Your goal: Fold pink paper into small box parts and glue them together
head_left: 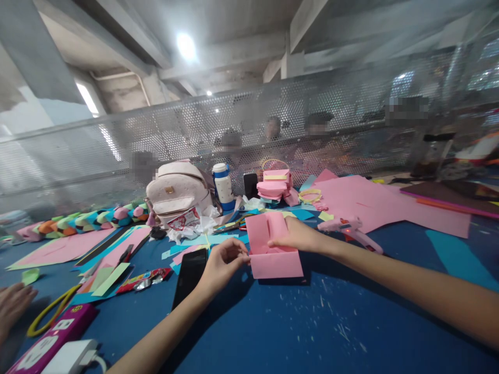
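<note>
One open pink paper box (276,266) is in the grip of the right hand (298,236), which pinches a wall, its one thumb inside. The left hand (225,258) has curled fingers at the box's left edge; whether they pinch it I cannot tell. One black phone (190,275) lies just beside the left hand, one glue gun (343,224) right of the grip, one backpack (177,186) and one bottle (223,188) beyond it.

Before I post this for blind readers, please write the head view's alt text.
The right hand holds an open pink paper box over a blue table, the left hand at its edge. Beyond stand a backpack and water bottle; a glue gun lies right.
</note>
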The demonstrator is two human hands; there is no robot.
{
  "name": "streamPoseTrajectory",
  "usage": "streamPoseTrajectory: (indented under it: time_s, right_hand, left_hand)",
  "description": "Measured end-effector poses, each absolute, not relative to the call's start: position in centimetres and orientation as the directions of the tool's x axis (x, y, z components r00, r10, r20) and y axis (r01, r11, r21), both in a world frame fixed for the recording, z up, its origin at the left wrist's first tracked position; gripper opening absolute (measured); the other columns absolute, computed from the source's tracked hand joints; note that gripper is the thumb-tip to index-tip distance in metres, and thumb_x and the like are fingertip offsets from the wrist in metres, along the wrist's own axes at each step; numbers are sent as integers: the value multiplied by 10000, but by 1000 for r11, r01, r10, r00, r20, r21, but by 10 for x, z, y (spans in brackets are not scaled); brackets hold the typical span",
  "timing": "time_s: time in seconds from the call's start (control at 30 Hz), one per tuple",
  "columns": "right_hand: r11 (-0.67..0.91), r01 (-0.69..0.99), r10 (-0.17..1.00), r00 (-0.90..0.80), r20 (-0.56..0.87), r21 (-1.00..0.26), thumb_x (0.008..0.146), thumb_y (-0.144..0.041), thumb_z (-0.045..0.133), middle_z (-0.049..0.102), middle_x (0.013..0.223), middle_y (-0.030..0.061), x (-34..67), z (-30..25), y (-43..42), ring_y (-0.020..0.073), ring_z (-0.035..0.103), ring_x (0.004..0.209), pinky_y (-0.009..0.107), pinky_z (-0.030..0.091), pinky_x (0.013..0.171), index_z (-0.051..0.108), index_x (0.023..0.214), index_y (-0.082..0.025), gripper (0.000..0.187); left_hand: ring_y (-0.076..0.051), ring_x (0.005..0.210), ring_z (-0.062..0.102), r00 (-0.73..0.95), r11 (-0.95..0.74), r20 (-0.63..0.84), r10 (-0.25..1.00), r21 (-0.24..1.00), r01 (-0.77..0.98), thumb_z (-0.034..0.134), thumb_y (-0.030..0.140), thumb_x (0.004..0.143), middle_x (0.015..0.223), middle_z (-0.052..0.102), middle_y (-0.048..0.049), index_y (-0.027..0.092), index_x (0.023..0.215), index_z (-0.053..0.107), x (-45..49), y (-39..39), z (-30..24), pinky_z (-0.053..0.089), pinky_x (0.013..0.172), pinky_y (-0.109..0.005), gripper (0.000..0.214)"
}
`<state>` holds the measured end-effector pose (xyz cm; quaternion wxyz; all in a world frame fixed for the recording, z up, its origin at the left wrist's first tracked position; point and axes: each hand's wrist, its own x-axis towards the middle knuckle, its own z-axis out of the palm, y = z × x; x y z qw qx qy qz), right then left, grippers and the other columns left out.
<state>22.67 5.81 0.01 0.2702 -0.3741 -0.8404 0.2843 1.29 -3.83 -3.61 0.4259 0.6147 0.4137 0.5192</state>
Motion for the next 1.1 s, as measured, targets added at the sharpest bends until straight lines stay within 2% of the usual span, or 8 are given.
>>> streamPoseTrajectory:
  time_s: [0.23, 0.53, 0.77, 1.1]
  right_hand:
    - [555, 469, 784, -570, 244, -686, 640, -287, 764, 728, 932, 66, 226, 3, 55, 261, 659, 836, 349, 536, 699, 701, 1044, -154, 430]
    - [534, 517, 804, -555, 214, -669, 631, -290, 768, 732, 861, 65, 225, 5, 54, 253, 656, 786, 307, 517, 624, 714, 888, -139, 303]
    - [573, 456, 777, -566, 275, -681, 630, -268, 783, 719, 1036, 76, 227, -1, 58, 269, 653, 934, 362, 537, 808, 663, 1154, -165, 548]
    - [566, 467, 781, -567, 262, -679, 631, -282, 792, 719, 1027, 76, 228, 0, 61, 283, 648, 952, 391, 528, 838, 674, 1133, -154, 531]
  left_hand:
    - [-123, 643, 603, 126, -289, 282, 951, 956, 44, 736, 317, 760, 708, 633, -7, 160, 798, 600, 13, -38, -36, 444, 625, -237, 211]
    - [-120, 656, 627, 133, -288, 279, 951, 957, 47, 717, 265, 776, 714, 640, -4, 154, 798, 595, 13, -38, -36, 432, 603, -213, 166]
    - [-134, 659, 673, 102, -287, 280, 955, 956, 59, 712, 257, 780, 758, 623, 2, 157, 793, 588, 11, -37, -35, 445, 558, -207, 160]
    - [-125, 649, 658, 104, -288, 278, 955, 952, 102, 687, 217, 780, 701, 686, -21, 147, 829, 660, 12, -37, -39, 444, 569, -201, 90]
